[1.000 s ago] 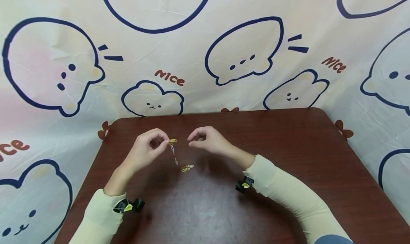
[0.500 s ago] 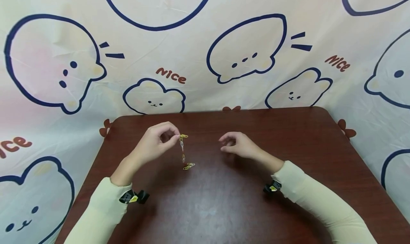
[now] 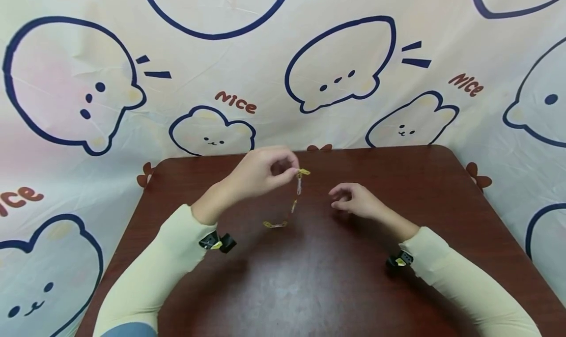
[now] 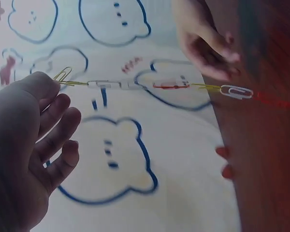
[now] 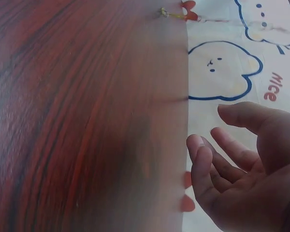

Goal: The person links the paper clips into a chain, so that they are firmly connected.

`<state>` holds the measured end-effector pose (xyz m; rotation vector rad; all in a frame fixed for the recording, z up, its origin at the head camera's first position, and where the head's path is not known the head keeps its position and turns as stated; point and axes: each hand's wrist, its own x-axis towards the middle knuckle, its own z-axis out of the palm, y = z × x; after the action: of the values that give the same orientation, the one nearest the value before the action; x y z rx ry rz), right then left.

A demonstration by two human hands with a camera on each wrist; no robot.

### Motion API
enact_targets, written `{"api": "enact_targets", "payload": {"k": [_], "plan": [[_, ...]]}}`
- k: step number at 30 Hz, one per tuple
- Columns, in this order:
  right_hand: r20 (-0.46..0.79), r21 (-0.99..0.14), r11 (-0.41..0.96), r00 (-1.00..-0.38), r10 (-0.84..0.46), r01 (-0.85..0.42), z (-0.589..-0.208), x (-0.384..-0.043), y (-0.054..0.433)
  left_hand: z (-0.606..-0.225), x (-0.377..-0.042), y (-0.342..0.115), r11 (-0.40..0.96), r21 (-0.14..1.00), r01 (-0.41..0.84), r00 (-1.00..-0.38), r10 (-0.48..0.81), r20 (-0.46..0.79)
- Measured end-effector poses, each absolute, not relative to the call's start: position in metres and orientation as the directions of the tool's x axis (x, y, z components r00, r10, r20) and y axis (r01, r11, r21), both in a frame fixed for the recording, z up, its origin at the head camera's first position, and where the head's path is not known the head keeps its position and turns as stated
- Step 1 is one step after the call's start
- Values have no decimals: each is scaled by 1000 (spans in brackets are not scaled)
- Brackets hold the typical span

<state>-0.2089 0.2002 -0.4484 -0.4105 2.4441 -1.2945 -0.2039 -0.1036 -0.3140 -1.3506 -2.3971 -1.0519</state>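
Observation:
Between thumb and fingertip, my left hand [image 3: 267, 174] pinches a yellow paper clip [image 3: 303, 171] at the top of a paper-clip chain [image 3: 299, 185]. The chain hangs down and its lower end trails to the left over the table. In the left wrist view, yellow, white and red paper clips [image 4: 236, 91] are linked in a row. My right hand [image 3: 359, 200] hovers to the right of the chain, apart from it, fingers loosely bent. Nothing lies between its thumb and fingers in the right wrist view.
A dark red-brown wooden table [image 3: 283, 288] lies under both hands. Behind it and at its sides hangs a pale cloth [image 3: 336, 126] printed with cartoon bears. Each wrist wears a small black camera [image 3: 399, 261].
My left hand has moved right and up, pulling the chain so its links spread out from the small pile on the table. My right hand has drawn away to the right.

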Motion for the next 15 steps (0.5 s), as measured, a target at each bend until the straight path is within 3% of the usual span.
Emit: {"api": "enact_targets", "payload": {"k": [6,15], "plan": [[-166,-835,545,-912,-376,-73,-447,-209,207,-298,-209,-76,239,483,842,-503,671,545],[-185,-839,542,-915,-360,-44,-456,-209,210,-320,-204,-99,264,560,785,-577,639,508]]}}
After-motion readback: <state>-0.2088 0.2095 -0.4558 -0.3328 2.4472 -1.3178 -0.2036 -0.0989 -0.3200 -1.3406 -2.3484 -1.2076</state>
